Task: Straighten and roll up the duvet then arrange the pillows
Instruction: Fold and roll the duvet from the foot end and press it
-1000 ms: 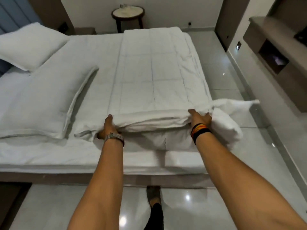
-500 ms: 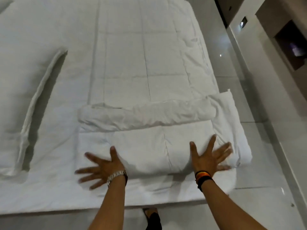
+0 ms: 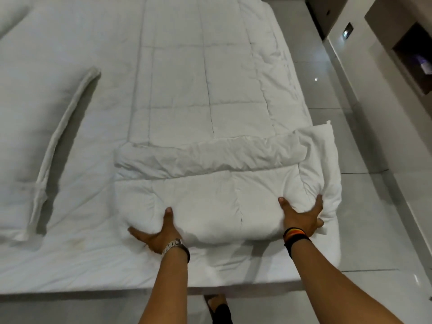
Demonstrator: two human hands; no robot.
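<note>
A white quilted duvet (image 3: 198,78) lies folded lengthwise along the right half of the bed. Its near end is turned over into a thick fold (image 3: 210,195), with a crumpled edge across the top. My left hand (image 3: 159,232) presses the fold's near left edge, thumb up on the fabric and a finger stretched leftward. My right hand (image 3: 304,216) presses the near right edge with thumb and fingers spread. A large white pillow (image 3: 35,113) lies flat on the bed's left half. The corner of another pillow (image 3: 11,15) shows at the top left.
The mattress edge (image 3: 93,284) runs along the bottom, with my foot (image 3: 217,309) on the floor below it. Glossy grey floor tiles (image 3: 374,206) lie to the right. A wall unit with a dark niche (image 3: 411,54) stands at the far right.
A second ago both hands gripped the duvet's end; it has since been turned over. The hands went from lying spread on top of the fold to pressing its near edge.
</note>
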